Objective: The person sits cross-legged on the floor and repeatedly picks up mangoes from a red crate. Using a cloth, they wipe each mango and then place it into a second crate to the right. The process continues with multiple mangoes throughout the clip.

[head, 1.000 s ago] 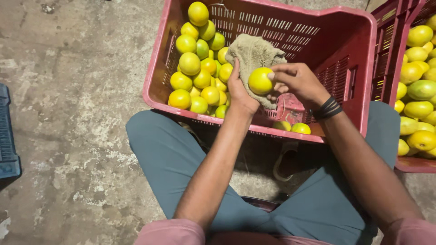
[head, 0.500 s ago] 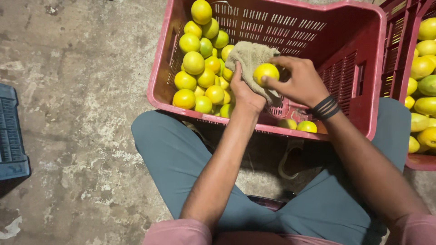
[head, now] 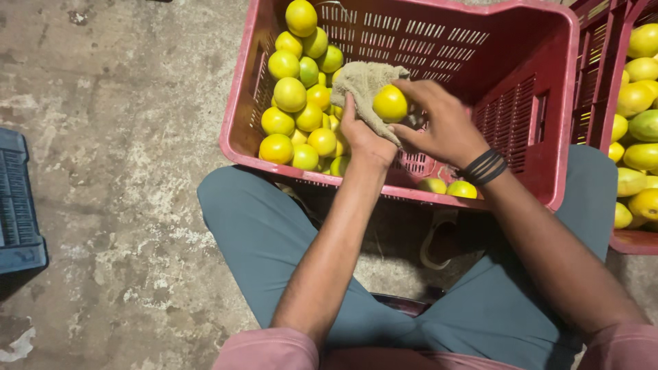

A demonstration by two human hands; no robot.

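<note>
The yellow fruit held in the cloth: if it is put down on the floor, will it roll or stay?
The yellow fruit looks round and smooth, so it would probably roll on bare floor. It seems firm: the right hand pinches it without denting. The cloth drapes limply over the left hand, so it likely adds grip.

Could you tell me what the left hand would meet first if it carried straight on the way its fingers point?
Judging by one view, the left hand, which holds the cloth under the yellow fruit, points up and away. It would probably meet the slotted far wall of the red crate first; depth is uncertain.
</note>
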